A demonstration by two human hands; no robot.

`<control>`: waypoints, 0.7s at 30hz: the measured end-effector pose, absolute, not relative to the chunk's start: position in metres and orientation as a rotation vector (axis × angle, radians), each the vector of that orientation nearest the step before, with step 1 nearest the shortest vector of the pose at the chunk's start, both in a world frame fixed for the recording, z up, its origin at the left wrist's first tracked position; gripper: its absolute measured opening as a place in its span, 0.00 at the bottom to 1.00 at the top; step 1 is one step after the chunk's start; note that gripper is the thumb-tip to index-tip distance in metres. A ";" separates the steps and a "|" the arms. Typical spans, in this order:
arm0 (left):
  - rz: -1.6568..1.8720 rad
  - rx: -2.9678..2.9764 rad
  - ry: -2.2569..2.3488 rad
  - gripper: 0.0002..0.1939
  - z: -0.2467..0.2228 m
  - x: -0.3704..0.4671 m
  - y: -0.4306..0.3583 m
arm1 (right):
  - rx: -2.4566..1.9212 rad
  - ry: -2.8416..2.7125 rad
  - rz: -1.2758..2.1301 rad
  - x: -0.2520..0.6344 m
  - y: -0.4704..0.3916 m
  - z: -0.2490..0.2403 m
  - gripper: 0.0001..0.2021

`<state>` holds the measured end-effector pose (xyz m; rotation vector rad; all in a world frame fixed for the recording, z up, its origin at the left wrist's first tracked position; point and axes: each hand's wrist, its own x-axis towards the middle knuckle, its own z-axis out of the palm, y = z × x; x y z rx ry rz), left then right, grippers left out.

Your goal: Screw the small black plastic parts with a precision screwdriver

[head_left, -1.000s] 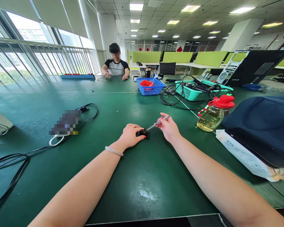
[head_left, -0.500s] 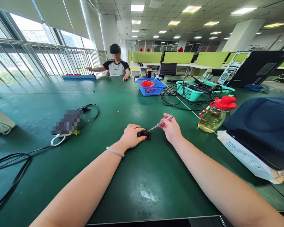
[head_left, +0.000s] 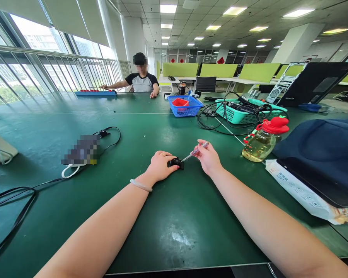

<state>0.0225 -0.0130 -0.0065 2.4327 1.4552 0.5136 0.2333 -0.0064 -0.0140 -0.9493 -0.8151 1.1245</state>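
My left hand (head_left: 161,166) grips a small black part (head_left: 175,163) on the green table (head_left: 168,208), its thumb and fingers closed around the part's left side. A screwdriver (head_left: 195,151) with a clear pinkish handle is pinched in my right hand (head_left: 209,157). Its metal shaft slants down to the left, and the tip is at the right side of the black part. Whether the tip sits in a screw is too small to tell.
A blue basket (head_left: 185,107), a teal basket (head_left: 243,112) with cables and a red-lidded bottle (head_left: 261,143) stand beyond and to the right. Far across the table sits a person (head_left: 142,82). On the left lie a blurred device (head_left: 82,150) and black cables (head_left: 23,189).
The handle end of the screwdriver has shifted slightly left in my right hand. Across the table, the person's arm has moved a little left over the blue tray.
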 end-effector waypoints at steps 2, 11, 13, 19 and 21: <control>0.526 2.421 1.484 0.21 -0.006 0.023 -0.013 | -0.935 -0.850 1.121 0.232 -0.007 -0.014 0.22; 0.626 2.299 1.658 0.18 -0.004 0.021 -0.014 | -0.911 -1.076 1.047 0.227 -0.013 -0.010 0.21; 0.635 2.273 1.696 0.18 -0.003 0.021 -0.014 | -0.936 -1.186 1.004 0.226 -0.016 -0.008 0.20; 0.628 2.269 1.715 0.19 -0.005 0.021 -0.012 | -0.947 -1.712 0.557 0.220 -0.036 0.006 0.11; 0.629 2.285 1.705 0.19 -0.006 0.020 -0.011 | -0.902 -1.942 0.415 0.216 -0.043 0.009 0.10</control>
